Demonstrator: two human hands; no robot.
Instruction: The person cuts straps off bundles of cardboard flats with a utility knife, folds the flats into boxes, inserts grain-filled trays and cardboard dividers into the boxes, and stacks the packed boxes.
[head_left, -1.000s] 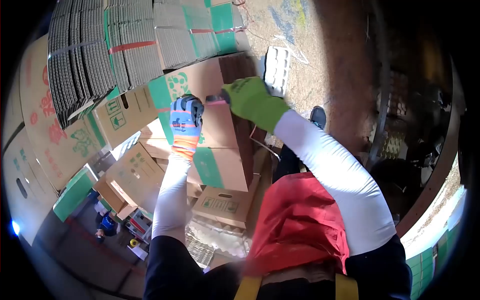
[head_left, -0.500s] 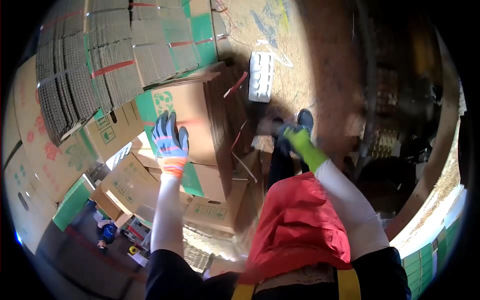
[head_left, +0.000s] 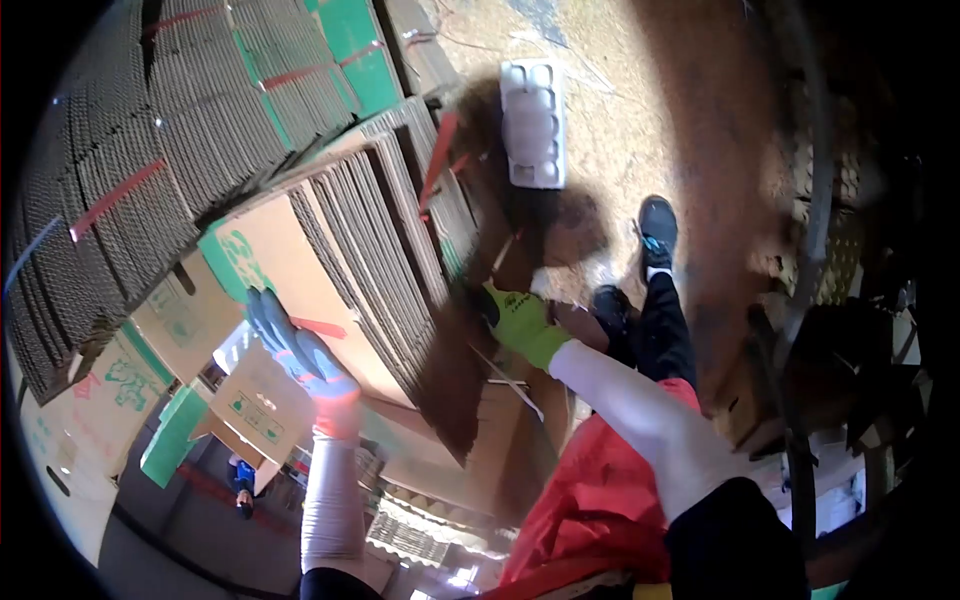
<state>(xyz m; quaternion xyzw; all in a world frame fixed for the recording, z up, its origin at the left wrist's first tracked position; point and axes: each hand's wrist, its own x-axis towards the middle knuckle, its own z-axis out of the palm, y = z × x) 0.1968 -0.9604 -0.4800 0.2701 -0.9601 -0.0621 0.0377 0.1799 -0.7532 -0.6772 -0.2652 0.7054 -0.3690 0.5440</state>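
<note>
A bundle of flattened cardboard boxes (head_left: 370, 250) stands tilted in front of me, its layered edges facing up and right, a red strap (head_left: 320, 327) across its outer sheet. My left hand (head_left: 300, 355), in a grey-blue glove with an orange cuff, lies along the outer sheet's left side with fingers stretched out. On the opposite side, my right hand (head_left: 525, 325) in a green glove with dark fingers is close to the bundle's shadowed right side. Those fingers are lost in shadow, so I cannot tell whether they touch or grip anything.
Tall stacks of flattened boxes (head_left: 190, 120) rise at the upper left. A white molded tray (head_left: 533, 125) lies on the dusty floor (head_left: 625, 130) ahead. Open cartons (head_left: 255, 410) stand lower left, and a person (head_left: 243, 478) is farther off. A dark metal post (head_left: 815, 200) runs along the right.
The bundle has tipped and turned, so its layered edges now show. My right hand has come from beside my legs to the bundle's right side; my left hand has moved lower left.
</note>
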